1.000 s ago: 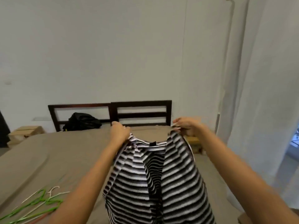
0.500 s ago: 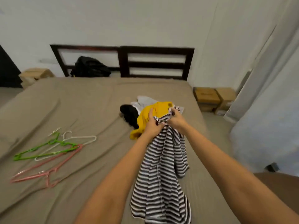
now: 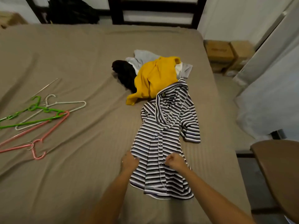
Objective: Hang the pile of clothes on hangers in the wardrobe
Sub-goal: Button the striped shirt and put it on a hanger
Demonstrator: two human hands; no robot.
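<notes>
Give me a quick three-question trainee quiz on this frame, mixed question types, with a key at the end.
1. True or false: the striped shirt is already on one of the hangers.
2. Which garment does the shirt's collar end touch? A: yellow garment. B: red towel. C: blue jeans.
3. Fill in: the hangers lie on the bed to the ____ of the shirt.

Key: 1 false, the shirt lies flat on the bed and the hangers lie apart from it. 2 A. 3 left.
</notes>
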